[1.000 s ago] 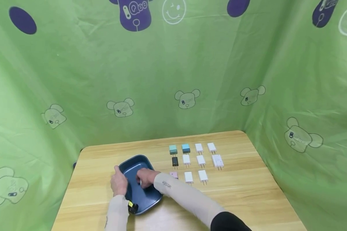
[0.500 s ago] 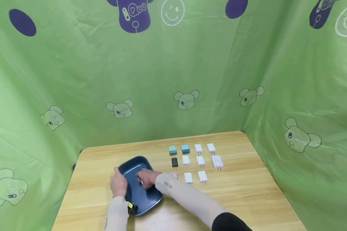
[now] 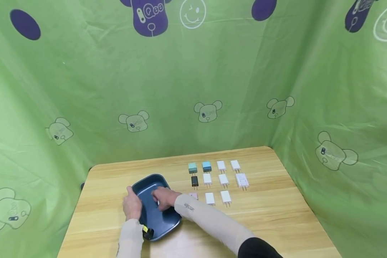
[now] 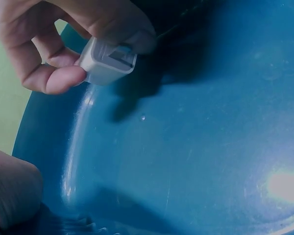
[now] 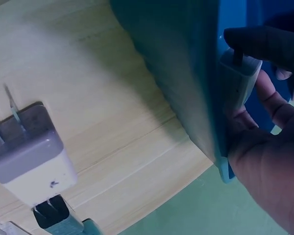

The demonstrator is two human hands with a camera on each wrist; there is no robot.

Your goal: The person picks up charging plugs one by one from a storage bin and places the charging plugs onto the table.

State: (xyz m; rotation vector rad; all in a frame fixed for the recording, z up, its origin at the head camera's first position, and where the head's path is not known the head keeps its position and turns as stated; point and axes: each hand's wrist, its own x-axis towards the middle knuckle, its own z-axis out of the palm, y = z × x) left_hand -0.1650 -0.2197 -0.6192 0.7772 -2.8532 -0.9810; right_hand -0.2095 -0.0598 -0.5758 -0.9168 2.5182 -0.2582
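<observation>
A dark blue basin (image 3: 159, 224) with rounded corners sits tilted to one side on the left half of the table. My left hand (image 3: 132, 204) grips its left wall at the rim. Over the inside of the basin, my right hand (image 3: 165, 197) pinches a white charger plug (image 4: 108, 61) between thumb and fingers. The left wrist view shows one end of this charger, with a slot in it. In the right wrist view the charger is close to the basin's inner wall, its far part hidden by my fingers. The basin floor (image 4: 152, 147) shows bare in the left wrist view.
Right of the basin, chargers lie in rows on the wooden table (image 3: 264, 215): green (image 3: 192, 167), blue (image 3: 206, 166), black (image 3: 195, 181) and several white ones. A pink charger (image 3: 193, 195) is partly behind my right sleeve. Green curtain (image 3: 180, 82) surrounds the table.
My right hand has shifted very slightly inside the basin, still with the charger. The left hand, the basin and the rows of chargers keep their places.
</observation>
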